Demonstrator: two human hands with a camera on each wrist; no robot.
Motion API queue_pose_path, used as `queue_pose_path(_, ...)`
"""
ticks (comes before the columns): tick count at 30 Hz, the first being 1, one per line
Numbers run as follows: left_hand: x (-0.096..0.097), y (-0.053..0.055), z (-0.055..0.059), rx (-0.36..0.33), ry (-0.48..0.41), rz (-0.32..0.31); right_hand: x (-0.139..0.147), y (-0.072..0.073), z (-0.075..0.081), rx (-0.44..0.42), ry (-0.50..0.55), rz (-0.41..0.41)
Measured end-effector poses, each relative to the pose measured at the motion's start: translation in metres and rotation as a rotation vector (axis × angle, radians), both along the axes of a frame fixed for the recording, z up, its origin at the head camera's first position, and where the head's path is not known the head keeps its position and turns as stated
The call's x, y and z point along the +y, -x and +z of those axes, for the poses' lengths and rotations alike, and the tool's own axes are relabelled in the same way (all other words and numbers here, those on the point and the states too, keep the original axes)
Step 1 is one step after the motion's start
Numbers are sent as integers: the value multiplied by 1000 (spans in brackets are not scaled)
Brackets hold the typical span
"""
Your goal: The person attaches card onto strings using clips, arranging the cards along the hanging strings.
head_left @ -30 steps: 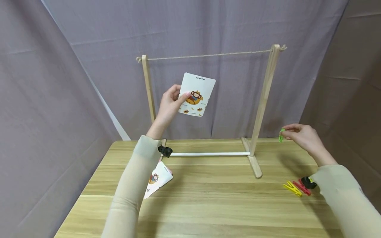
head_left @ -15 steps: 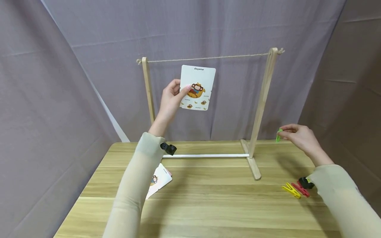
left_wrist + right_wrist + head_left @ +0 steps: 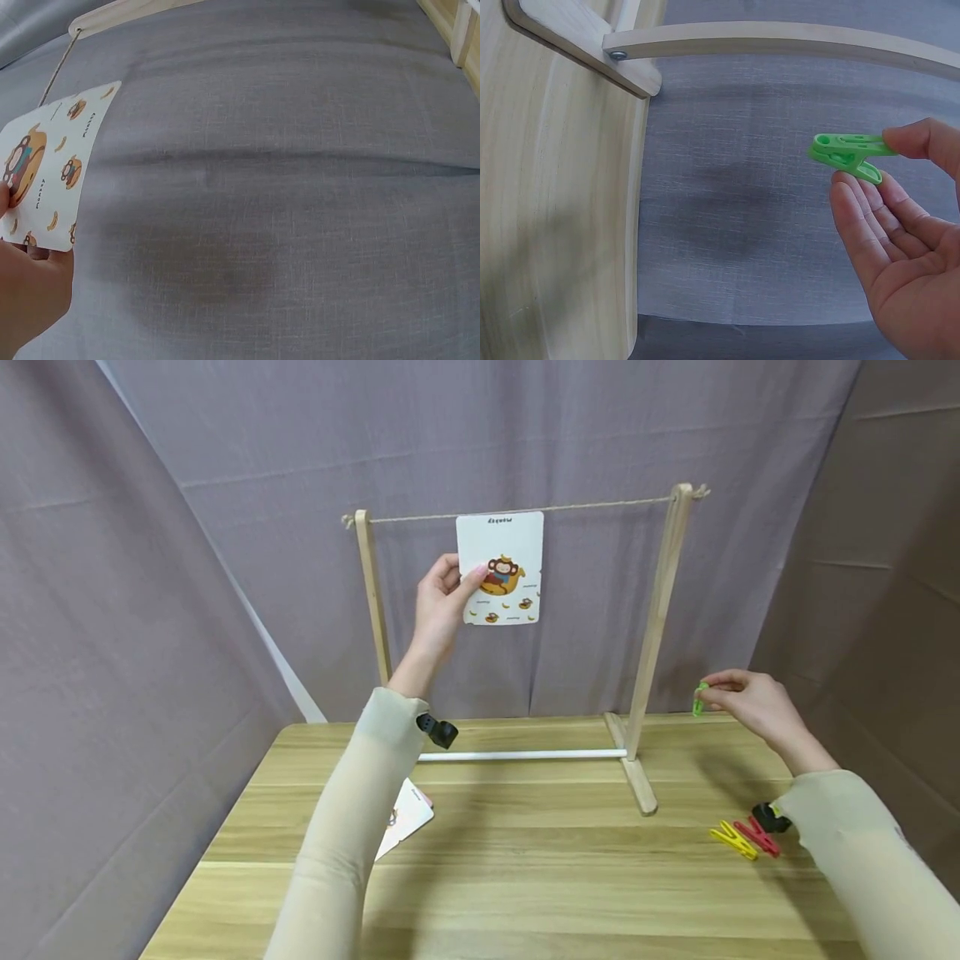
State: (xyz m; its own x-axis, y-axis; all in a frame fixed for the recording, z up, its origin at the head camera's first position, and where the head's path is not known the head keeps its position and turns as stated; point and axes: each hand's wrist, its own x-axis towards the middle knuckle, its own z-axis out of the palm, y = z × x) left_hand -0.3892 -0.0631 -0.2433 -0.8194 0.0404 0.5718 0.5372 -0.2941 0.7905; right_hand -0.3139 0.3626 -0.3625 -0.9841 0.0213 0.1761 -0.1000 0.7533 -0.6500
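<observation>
My left hand (image 3: 442, 610) pinches a white card (image 3: 498, 539) by its left edge, thumb on the front. A monkey with bananas is printed on the card. Its top edge overlaps the rope (image 3: 600, 506) of a wooden frame in the head view. Off to the right of the frame, my right hand (image 3: 757, 706) holds a green clothespin (image 3: 847, 150) between thumb and fingertips, in the air. On the table, partly behind my left forearm, more cards (image 3: 408, 818) lie in a small pile.
The frame has a left post (image 3: 375, 602), a right post (image 3: 660, 618) and a white bar (image 3: 525, 755) low between them. A yellow clothespin (image 3: 733, 840) and a red one (image 3: 761, 838) lie on the table (image 3: 562, 877) at right. Grey curtain (image 3: 600, 427) hangs behind.
My left hand has raised the card to the rope's height and turned it more upright. My right hand has moved slightly left with the green clothespin.
</observation>
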Motion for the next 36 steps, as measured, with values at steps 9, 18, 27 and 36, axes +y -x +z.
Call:
queue_pose_path(9, 5, 4, 2, -34, -6, 13, 0, -1, 2, -15, 4, -3)
queue_pose_path(18, 3, 8, 5, -38, 4, -3, 0, 2, 16, 16, -27, -38)
queue_pose_path(27, 5, 10, 4, -33, 12, -21, 5, 7, 38, 78, 16, -98)
queue_pose_path(36, 4, 11, 0, -57, 19, -19, 6, 17, 63, 116, 114, -119)
